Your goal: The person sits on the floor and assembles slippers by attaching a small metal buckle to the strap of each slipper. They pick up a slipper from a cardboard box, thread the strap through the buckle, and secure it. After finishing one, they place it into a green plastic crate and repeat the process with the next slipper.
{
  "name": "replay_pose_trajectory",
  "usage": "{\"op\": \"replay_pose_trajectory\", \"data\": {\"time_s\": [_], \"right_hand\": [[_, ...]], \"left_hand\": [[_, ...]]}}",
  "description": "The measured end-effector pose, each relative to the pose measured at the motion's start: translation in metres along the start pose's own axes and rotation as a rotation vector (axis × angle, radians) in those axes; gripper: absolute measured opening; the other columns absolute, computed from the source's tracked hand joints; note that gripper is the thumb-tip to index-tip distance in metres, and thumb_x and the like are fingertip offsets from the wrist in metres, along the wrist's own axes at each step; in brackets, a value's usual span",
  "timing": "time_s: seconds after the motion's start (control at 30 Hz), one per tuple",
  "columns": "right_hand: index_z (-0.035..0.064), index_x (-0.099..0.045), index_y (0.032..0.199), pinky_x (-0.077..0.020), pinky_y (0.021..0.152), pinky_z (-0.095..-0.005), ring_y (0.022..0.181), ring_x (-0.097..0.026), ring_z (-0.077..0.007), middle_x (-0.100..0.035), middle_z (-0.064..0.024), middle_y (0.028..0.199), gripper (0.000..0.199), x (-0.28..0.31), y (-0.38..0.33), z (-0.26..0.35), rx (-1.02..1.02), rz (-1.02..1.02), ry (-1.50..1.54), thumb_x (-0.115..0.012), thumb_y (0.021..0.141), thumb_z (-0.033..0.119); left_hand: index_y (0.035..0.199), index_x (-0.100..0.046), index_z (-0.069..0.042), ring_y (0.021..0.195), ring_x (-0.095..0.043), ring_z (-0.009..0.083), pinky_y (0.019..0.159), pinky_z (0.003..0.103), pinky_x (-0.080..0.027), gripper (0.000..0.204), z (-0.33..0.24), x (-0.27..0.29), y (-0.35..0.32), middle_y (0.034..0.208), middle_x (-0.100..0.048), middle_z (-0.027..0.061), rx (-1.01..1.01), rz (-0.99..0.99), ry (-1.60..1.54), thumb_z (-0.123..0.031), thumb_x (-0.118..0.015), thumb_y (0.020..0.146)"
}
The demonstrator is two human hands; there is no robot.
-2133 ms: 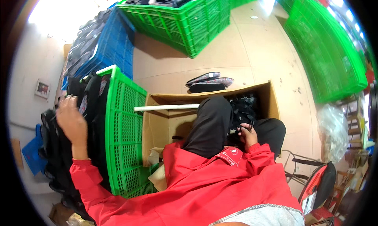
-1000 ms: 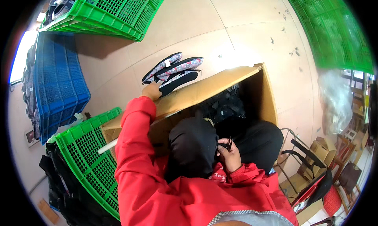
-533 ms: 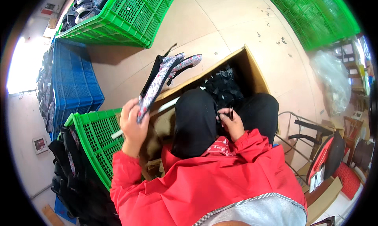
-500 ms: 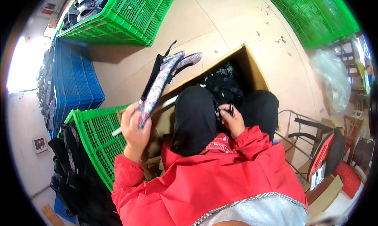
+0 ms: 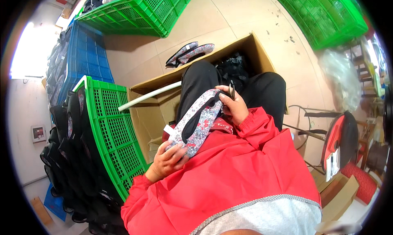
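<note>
A floral-patterned fabric shoe upper with a dark opening and a small white tag lies across my lap. My left hand is closed on its near end, beside the tag. My right hand pinches the far end between thumb and fingers, and from that same hand sticks out a small dark metal tool, apparently thread snips. More floral uppers rest just beyond the far edge of the open cardboard box in front of me.
Dark scraps fill part of the box, and a white tube crosses its left side. At left stands a green crate hung with dark uppers. A blue crate, more green crates and a chair stand around.
My left hand has come down and right, bringing a floral upper over my lap. The other floral pieces now lie beyond the box. My right hand has taken the upper's far end.
</note>
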State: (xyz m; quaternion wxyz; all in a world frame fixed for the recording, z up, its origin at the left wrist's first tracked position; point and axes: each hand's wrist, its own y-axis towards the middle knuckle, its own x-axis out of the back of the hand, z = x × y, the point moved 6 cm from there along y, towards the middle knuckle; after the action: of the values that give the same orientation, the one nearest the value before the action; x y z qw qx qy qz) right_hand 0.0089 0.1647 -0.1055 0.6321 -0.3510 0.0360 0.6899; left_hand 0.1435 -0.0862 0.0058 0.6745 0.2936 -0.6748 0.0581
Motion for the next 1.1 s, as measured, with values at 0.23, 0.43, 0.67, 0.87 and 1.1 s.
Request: {"op": "replay_pose_trajectory", "data": {"time_s": [0.23, 0.43, 0.67, 0.87, 1.1], "right_hand": [[0.0128, -0.064, 0.123, -0.0254, 0.044, -0.0201, 0.05, -0.035, -0.0013, -0.048, 0.0091, 0.067, 0.03, -0.003, -0.009, -0.012, 0.051, 0.017, -0.071, -0.068, 0.094, 0.019], [0.0089, -0.065, 0.109, -0.0318, 0.048, -0.0193, 0.053, -0.043, -0.003, -0.054, 0.0066, 0.07, 0.023, 0.01, 0.003, -0.033, 0.154, -0.174, -0.079, -0.074, 0.088, 0.013], [0.0056, -0.062, 0.1, -0.045, 0.06, -0.0231, 0.065, -0.057, -0.0076, -0.062, 0.0005, 0.078, 0.017, 0.019, -0.004, -0.015, 0.172, -0.243, -0.034, -0.071, 0.087, 0.0], [0.0022, -0.06, 0.099, -0.0499, 0.068, -0.0231, 0.075, -0.063, -0.0122, -0.065, -0.005, 0.087, 0.012, 0.032, -0.011, 0.01, 0.32, -0.148, 0.012, -0.067, 0.09, -0.002], [0.0009, -0.059, 0.097, -0.0509, 0.072, -0.024, 0.077, -0.063, -0.0121, -0.063, -0.0051, 0.091, 0.009, 0.018, -0.015, 0.022, 0.515, -0.091, -0.029, -0.066, 0.091, -0.001]], "left_hand": [[0.102, -0.065, -0.002, 0.085, -0.068, 0.0293, 0.073, 0.04, -0.056, 0.026, 0.016, 0.024, 0.04, 0.102, -0.07, 0.0146, 0.104, -0.151, -0.326, -0.012, -0.067, 0.078], [0.111, -0.061, -0.002, 0.099, -0.064, 0.0363, 0.088, 0.043, -0.052, 0.039, 0.064, -0.01, 0.137, 0.11, -0.065, 0.0162, 0.127, -0.222, -0.363, 0.002, -0.068, 0.072], [0.128, -0.046, -0.003, 0.108, -0.064, 0.0288, 0.093, 0.036, -0.05, 0.067, 0.092, -0.061, 0.18, 0.117, -0.057, 0.0148, 0.386, 0.209, -0.716, -0.008, -0.077, 0.069], [0.118, -0.054, -0.005, 0.099, -0.065, 0.0299, 0.086, 0.039, -0.051, 0.056, 0.093, -0.067, 0.178, 0.108, -0.059, 0.0127, 0.447, 0.117, -0.646, -0.015, -0.077, 0.069], [0.091, -0.067, -0.004, 0.085, -0.063, 0.0315, 0.074, 0.037, -0.05, 0.022, 0.09, -0.074, 0.165, 0.089, -0.062, 0.0131, 0.579, 0.139, -0.805, -0.02, -0.075, 0.078]]}}
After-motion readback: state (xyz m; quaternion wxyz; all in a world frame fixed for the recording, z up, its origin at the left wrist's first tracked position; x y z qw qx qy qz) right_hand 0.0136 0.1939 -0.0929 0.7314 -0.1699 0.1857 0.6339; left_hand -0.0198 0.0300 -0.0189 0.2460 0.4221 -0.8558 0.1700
